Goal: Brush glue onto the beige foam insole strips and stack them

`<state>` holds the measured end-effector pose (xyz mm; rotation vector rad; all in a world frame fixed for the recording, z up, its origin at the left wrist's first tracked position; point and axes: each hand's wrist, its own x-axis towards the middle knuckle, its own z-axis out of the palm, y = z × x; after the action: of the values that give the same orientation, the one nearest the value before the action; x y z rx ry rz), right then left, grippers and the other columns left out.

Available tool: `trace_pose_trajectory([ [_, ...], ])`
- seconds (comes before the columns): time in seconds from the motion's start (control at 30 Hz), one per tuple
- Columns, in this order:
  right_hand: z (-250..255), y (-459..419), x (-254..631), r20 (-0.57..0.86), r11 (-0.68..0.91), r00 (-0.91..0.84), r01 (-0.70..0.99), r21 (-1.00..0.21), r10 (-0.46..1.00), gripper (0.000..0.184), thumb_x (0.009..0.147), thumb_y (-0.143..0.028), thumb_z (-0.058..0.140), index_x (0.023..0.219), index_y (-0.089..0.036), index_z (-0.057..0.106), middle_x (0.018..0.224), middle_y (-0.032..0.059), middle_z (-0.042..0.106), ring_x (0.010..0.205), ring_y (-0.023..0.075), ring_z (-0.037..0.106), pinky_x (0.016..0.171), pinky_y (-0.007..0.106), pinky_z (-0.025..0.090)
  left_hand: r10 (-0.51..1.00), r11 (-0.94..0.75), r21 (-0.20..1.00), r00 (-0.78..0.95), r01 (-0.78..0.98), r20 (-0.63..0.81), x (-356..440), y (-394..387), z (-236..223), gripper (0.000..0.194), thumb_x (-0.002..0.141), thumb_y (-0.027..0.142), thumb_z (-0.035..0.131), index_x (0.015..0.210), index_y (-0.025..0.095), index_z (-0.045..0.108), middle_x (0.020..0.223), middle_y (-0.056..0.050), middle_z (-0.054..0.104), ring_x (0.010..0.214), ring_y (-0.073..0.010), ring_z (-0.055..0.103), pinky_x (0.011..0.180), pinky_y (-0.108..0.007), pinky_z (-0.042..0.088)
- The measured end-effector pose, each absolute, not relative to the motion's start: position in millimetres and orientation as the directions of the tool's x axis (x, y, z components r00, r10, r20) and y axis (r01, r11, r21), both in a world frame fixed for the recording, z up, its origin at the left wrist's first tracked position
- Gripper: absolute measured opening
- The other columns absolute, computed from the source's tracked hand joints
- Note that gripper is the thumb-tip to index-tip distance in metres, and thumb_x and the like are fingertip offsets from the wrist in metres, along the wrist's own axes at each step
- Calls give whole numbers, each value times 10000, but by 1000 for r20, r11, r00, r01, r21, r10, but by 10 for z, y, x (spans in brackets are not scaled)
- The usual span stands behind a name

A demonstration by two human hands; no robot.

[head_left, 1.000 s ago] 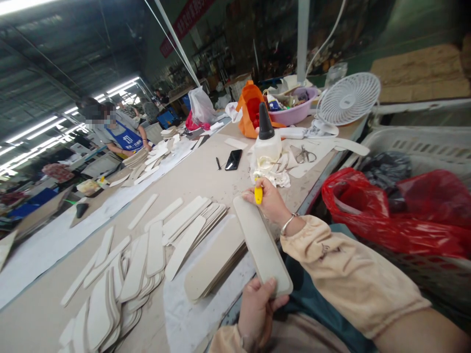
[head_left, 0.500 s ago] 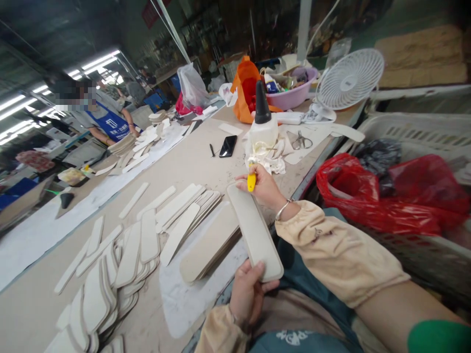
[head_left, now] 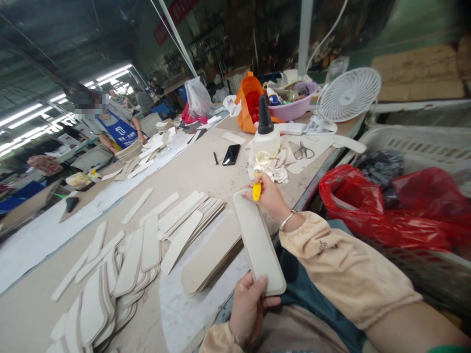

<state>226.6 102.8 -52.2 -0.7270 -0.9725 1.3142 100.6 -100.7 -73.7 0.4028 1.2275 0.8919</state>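
Observation:
A long off-white panel (head_left: 259,242) with rounded corners slants between my two hands, over the table's edge and my lap. My left hand (head_left: 248,306) grips its near end, thumb on top and fingers underneath. At the far end, my right hand (head_left: 270,196) has its fingers on the panel's tip and also holds a small yellow-handled tool (head_left: 256,190); its working end is hidden. Left of the panel lies a neat stack of similar panels (head_left: 209,255) on white paper (head_left: 172,314). A looser heap of curved off-white pieces (head_left: 95,309) spreads farther left.
Beyond my right hand stand a white bottle with a black nozzle (head_left: 265,139), crumpled tissue, scissors (head_left: 303,151) and a phone (head_left: 231,155). A white fan (head_left: 349,95) and purple basin (head_left: 294,105) are behind. A crate with red bags (head_left: 415,206) sits right. Another person (head_left: 119,127) works far left.
The camera view has tipped up slightly, so the scene sits lower in the picture. Both hands keep their hold on the panel, with little other visible change.

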Motion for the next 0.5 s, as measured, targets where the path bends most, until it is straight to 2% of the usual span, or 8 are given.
trace_pose_trajectory([
  [0.23, -479, 987, 2287, 161, 124, -36, -485, -865, 986, 533, 576, -279, 812, 852, -261, 357, 787, -61, 621, 717, 136, 625, 638, 254, 487, 785, 602, 721, 90, -342, -613, 977, -1028, -810, 426, 697, 405, 783, 969, 84, 717, 855, -146, 750, 714, -207, 702, 532, -229, 543],
  [0.37, -437, 951, 2278, 169, 127, -36, -510, -851, 985, 539, 576, -257, 821, 846, -259, 355, 797, -64, 622, 718, 124, 623, 650, 245, 484, 836, 530, 739, 112, -417, -537, 958, -988, -856, 390, 678, 391, 796, 929, 98, 733, 807, -118, 745, 700, -198, 686, 636, -279, 541],
  [0.5, -365, 887, 2267, 155, 114, -43, -498, -860, 987, 553, 564, -264, 835, 835, -257, 353, 804, -55, 633, 737, 131, 624, 626, 231, 472, 882, 450, 786, 75, -423, -464, 967, -863, -820, 366, 742, 380, 748, 1012, 132, 729, 857, -96, 745, 748, -189, 674, 700, -293, 521],
])
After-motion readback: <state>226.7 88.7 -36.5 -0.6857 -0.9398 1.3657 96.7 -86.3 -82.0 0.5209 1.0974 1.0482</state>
